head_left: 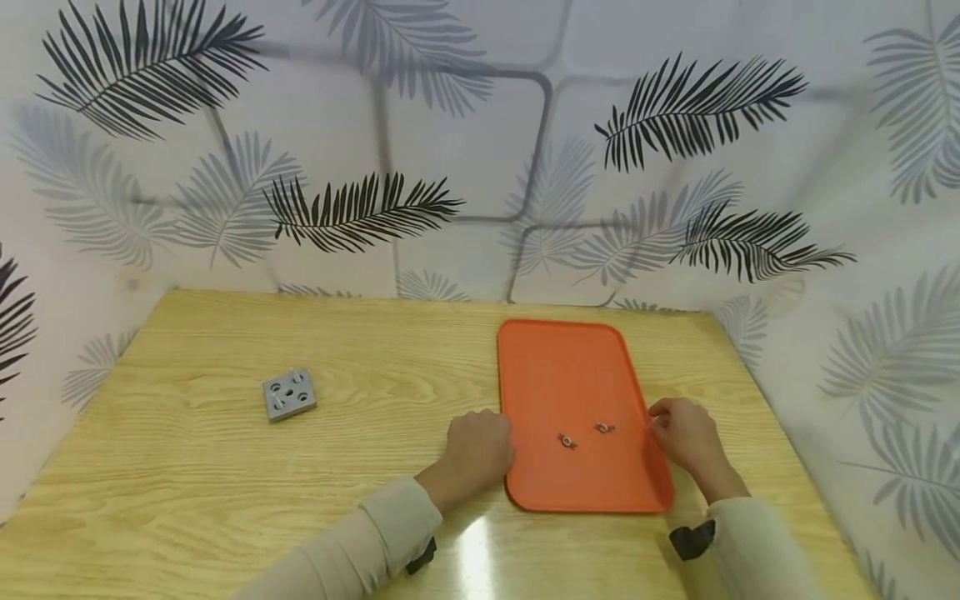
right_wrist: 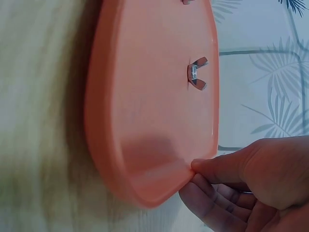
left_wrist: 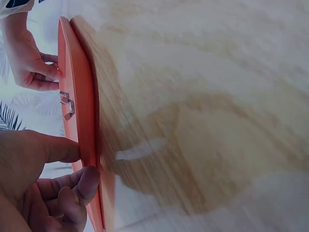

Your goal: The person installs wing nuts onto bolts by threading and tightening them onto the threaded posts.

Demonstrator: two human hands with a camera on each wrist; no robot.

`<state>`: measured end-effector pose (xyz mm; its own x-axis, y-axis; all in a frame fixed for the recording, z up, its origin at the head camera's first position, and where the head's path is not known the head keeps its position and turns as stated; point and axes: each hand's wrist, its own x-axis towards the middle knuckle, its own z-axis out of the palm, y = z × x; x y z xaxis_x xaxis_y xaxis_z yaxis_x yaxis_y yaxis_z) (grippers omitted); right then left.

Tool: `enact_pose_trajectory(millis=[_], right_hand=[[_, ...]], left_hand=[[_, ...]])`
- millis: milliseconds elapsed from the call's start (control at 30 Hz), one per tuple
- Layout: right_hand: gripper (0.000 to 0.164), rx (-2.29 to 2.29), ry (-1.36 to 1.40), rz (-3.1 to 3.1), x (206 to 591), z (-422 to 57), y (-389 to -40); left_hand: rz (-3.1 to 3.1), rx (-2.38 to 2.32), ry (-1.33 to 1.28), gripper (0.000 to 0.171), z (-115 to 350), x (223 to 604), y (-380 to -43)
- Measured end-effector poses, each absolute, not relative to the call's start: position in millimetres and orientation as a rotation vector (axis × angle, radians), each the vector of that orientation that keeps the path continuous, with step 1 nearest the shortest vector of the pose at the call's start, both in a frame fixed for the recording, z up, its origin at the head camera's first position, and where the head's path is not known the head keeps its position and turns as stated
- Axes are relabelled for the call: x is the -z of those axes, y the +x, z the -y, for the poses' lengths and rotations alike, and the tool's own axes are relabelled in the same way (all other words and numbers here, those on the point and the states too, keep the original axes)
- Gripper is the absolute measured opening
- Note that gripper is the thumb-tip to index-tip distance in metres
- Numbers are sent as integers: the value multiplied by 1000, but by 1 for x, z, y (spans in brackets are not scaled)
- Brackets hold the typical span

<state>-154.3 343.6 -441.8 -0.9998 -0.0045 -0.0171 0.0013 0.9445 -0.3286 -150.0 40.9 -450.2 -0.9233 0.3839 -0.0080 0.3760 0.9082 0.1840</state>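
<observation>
An orange-red tray (head_left: 566, 367) lies on the wooden table, with two metal wing nuts (head_left: 567, 441) apart from each other on it. My left hand (head_left: 478, 454) pinches the tray's left rim; in the left wrist view its thumb (left_wrist: 63, 148) is on the inner side and curled fingers are outside. On the opposite rim, my right hand (head_left: 686, 435) pinches with thumb and fingers, as the right wrist view also shows near a wing nut (right_wrist: 195, 73). Whether the tray is slightly raised, I cannot tell.
To the left of the tray sits a grey square metal block (head_left: 289, 395) with several holes and two pale upright pins. A leaf-patterned curtain (head_left: 450, 150) borders the table (head_left: 187, 467) behind and at the sides.
</observation>
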Motion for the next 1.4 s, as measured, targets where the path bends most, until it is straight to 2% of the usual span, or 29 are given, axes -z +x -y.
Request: enact_pose_trajectory(millis=[133,233,367,433,600,733,900,1067,1167,1267,1400], right_hand=[[22,520,-17,-3073,443,-337,-159],[24,522,-20,-3065,443,-333,-160],[32,521,63,-3032,439,-331,-155],[36,501,114,-3020,434,-330,-151],[36,474,132,-3043,423,-325,-144],[33,484,35,-3091,419,-316,-140],[30,522,-106,-3112,422,-305,-141],[27,526,-153,-3090,428,-298,-140],[23,531,-205,-3090,429,-293,-139],[20,547,-288,-3089,432,-285,-137],[20,563,-376,-3092,436,-272,-137]], left_hand=[[-3049,-296,588,42,-35,451,-152],[-3036,-322,596,50,-29,451,-152],[-3046,-372,604,56,-15,446,-153],[-3076,-395,606,52,-5,438,-154],[-3129,-407,527,27,32,411,-159],[-3150,-436,402,29,79,399,-164],[-3177,-509,323,44,144,395,-170],[-3122,-590,238,86,201,405,-173],[-3071,-591,172,104,226,415,-178],[-2999,-578,149,109,243,426,-183],[-2937,-579,177,102,253,436,-189]])
